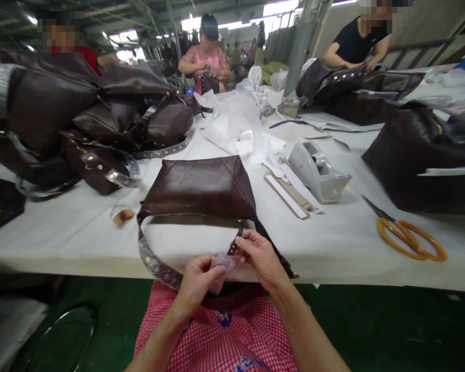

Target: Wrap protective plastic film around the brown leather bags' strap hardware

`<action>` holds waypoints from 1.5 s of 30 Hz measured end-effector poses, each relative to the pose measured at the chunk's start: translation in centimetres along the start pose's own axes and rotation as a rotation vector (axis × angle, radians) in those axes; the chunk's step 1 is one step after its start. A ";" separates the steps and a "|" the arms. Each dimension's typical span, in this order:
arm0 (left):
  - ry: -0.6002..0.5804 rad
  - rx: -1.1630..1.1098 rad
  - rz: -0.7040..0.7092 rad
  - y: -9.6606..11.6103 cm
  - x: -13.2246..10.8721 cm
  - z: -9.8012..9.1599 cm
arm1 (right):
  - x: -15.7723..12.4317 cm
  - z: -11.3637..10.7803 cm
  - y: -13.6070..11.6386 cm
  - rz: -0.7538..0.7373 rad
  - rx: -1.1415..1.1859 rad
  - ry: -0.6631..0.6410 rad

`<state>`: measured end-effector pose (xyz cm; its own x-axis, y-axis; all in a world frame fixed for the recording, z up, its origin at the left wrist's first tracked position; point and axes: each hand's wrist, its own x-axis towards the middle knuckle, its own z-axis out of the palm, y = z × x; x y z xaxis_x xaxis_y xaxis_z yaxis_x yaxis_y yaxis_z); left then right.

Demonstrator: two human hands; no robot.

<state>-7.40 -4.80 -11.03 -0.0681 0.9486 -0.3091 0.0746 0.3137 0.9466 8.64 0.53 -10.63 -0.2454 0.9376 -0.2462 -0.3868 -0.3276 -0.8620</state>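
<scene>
From where I am standing, a dark brown bag (199,186) is lying on the bench (81,232), its plastic-wrapped strap (151,258) looping toward the person. Nearside of the bag, the left hand (201,281) is clamping its grip on crumpled translucent wrapping (221,263); the right hand (259,253) is pinching a small studded tab (233,249). Right of the bag, a tape dispenser (318,175) and orange-handled scissors (401,232) are resting.
</scene>
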 end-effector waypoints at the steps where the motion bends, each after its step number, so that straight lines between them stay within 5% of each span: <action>1: 0.002 -0.002 -0.019 -0.1 0.0 0.0 | 0.0 0.0 0.1 -0.007 -0.005 -0.002; 14: -0.010 0.010 -0.087 1.2 0.0 0.1 | -0.1 0.3 0.1 -0.047 -0.064 0.016; 35: -0.097 -0.179 -0.110 3.4 1.2 1.2 | 0.3 0.6 -0.6 0.090 0.048 0.040; 45: -0.101 -0.205 -0.101 4.9 3.8 2.2 | 0.2 -0.7 -1.4 -0.019 -0.220 0.035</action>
<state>-5.10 0.40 -7.74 0.0356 0.9155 -0.4007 -0.1312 0.4017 0.9063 9.74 1.27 -9.83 -0.2075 0.9481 -0.2409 -0.1870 -0.2802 -0.9416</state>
